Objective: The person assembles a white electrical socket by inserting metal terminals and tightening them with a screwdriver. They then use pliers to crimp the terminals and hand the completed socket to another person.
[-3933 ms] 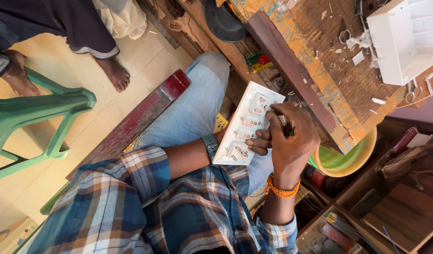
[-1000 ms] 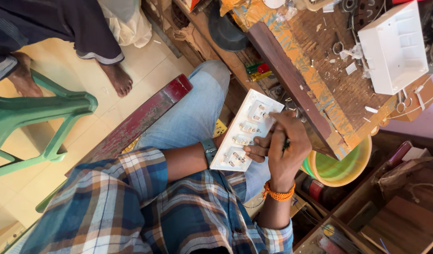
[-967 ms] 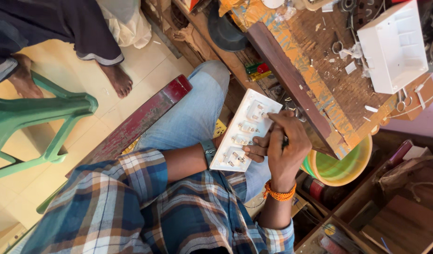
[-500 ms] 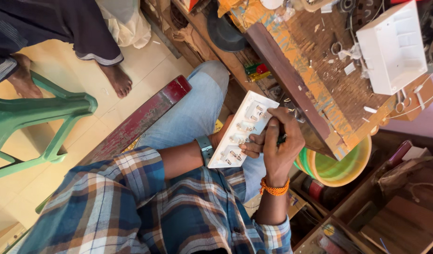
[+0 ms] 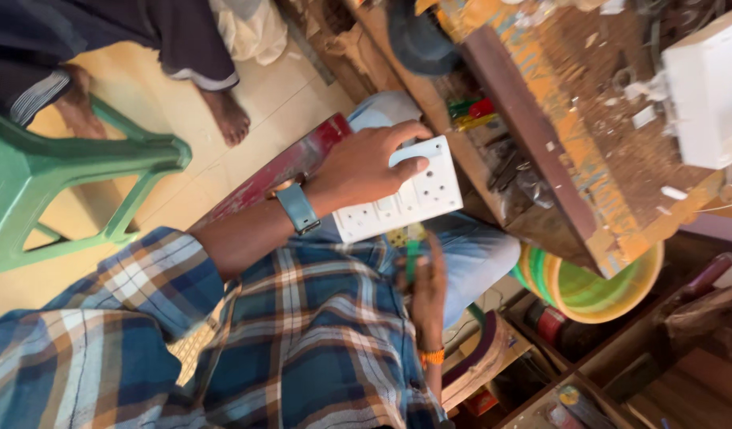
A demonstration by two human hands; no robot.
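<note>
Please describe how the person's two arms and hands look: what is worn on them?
Both arms have plaid sleeves in blue, white and brown, rolled up. The left hand has a grey-blue watch at the wrist; the right hand has an orange band.

One white switch plate [image 5: 406, 199], one green plastic chair [image 5: 72, 183], one white box [image 5: 704, 95], two stacked bowls [image 5: 596, 290].

Landmark: white switch plate [image 5: 406, 195]. Beyond it the wooden workbench [image 5: 573, 143] edge crowds close, littered with small parts and a white box [image 5: 704, 91], so little room there; below it the stacked green and yellow bowls [image 5: 596, 286] and cluttered shelves [image 5: 620, 373] block passage. On its floor side, open tiled floor [image 5: 183, 183] up to the green plastic stool [image 5: 72, 183] and another person's bare foot [image 5: 227, 115].
</note>
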